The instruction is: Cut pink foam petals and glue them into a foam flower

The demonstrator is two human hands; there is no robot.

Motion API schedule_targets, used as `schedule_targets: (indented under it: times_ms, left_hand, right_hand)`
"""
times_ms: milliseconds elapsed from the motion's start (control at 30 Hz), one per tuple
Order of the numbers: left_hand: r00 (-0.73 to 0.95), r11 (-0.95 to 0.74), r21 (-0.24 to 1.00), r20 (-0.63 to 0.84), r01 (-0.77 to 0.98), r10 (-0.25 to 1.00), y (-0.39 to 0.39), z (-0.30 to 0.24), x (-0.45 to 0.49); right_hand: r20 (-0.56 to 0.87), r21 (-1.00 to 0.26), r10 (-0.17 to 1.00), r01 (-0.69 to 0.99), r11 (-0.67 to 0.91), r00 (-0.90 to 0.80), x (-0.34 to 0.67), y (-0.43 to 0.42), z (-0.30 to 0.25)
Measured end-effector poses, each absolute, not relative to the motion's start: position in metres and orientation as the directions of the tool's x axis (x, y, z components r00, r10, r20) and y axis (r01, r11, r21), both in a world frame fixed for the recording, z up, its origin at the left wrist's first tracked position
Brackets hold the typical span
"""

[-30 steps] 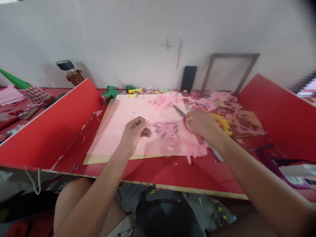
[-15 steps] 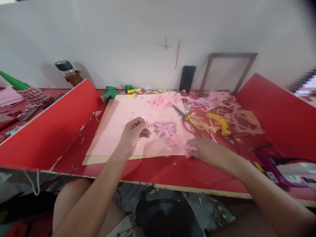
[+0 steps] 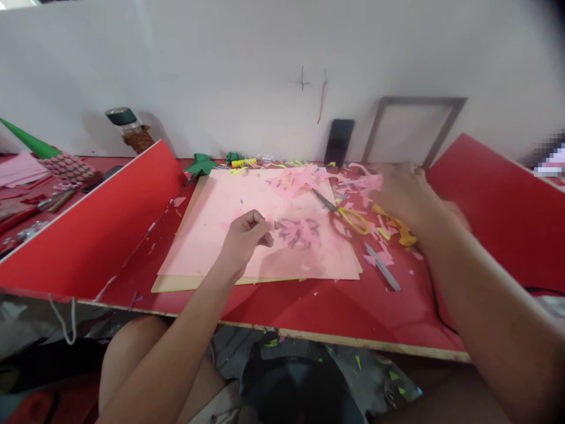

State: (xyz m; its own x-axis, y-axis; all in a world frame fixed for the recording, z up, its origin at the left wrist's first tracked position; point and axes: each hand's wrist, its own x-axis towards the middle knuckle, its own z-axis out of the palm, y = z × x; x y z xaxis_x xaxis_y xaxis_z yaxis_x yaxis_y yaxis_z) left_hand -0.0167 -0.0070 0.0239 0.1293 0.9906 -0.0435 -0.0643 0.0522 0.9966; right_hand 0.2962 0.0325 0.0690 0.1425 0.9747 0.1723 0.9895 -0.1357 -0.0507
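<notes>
My left hand [image 3: 252,234] is above the pink sheet [image 3: 198,235], its fingers pinched together; a small bit of pink paper [image 3: 271,224] shows at the fingertips. Just right of it, a butterfly shape with a dark outline and pink paper [image 3: 299,232] lies on the sheet. My right hand [image 3: 404,188], smeared by motion, is over the pink paper scraps [image 3: 359,182] at the back right, and its fingers cannot be made out. Beneath the wrist, a yellow glue gun [image 3: 395,224] is partly hidden. Yellow-handled scissors [image 3: 348,219] rest at the sheet's right edge.
A grey utility knife [image 3: 383,268] lies right of the sheet. Against the wall stand a black phone [image 3: 339,141] and a grey frame [image 3: 375,129]. Red dividers [image 3: 97,229] bound both sides. Left of one are a bottle [image 3: 128,129] and a pink-and-green cone [image 3: 57,162].
My right hand has moved from the sheet's lower right corner up and right to the scrap pile. Pink scraps have gone from that corner. The utility knife now shows. My left hand has barely moved.
</notes>
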Motion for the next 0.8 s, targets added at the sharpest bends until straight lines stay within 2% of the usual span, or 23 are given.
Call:
schedule_targets:
  times_ms: [67,100,133,200,300,467,700,800]
  left_hand:
    - [0.132,0.049,0.998,-0.042,-0.046,0.99,-0.007,0.022,-0.016]
    - [0.135,0.044,0.998,-0.039,-0.037,0.99,-0.007,0.021,-0.016]
    - [0.136,0.04,0.999,-0.036,-0.029,0.99,-0.007,0.02,-0.016]
    - [0.134,0.037,0.999,-0.035,-0.013,0.99,-0.008,0.019,-0.015]
    - [0.125,0.043,0.999,-0.042,-0.008,0.991,-0.009,0.019,-0.015]
    - [0.151,0.035,0.999,-0.04,0.037,0.988,-0.007,0.016,-0.015]
    - [0.208,-0.12,0.96,0.068,0.253,0.976,0.013,-0.007,-0.009]
    - [0.209,-0.262,0.848,0.183,0.46,0.961,0.024,-0.011,-0.004]
  right_hand:
    - [0.145,-0.043,0.984,0.994,-0.099,0.105,0.272,0.029,0.062]
    - [0.099,-0.06,0.993,0.997,-0.056,0.061,0.258,0.025,0.056]
    - [-0.009,-0.118,1.0,0.993,0.007,-0.008,0.243,0.02,0.049]
    - [-0.073,-0.13,0.996,0.991,0.044,-0.054,0.214,0.009,0.033]
    - [-0.027,-0.016,0.997,0.997,0.075,-0.075,0.186,-0.005,0.009]
    - [0.007,-0.032,0.992,0.992,0.123,-0.123,0.179,-0.019,-0.015]
    - [0.016,-0.18,0.988,0.972,0.153,-0.152,0.194,-0.041,-0.017]
    - [0.08,-0.302,0.995,0.949,0.088,-0.067,0.215,-0.05,-0.003]
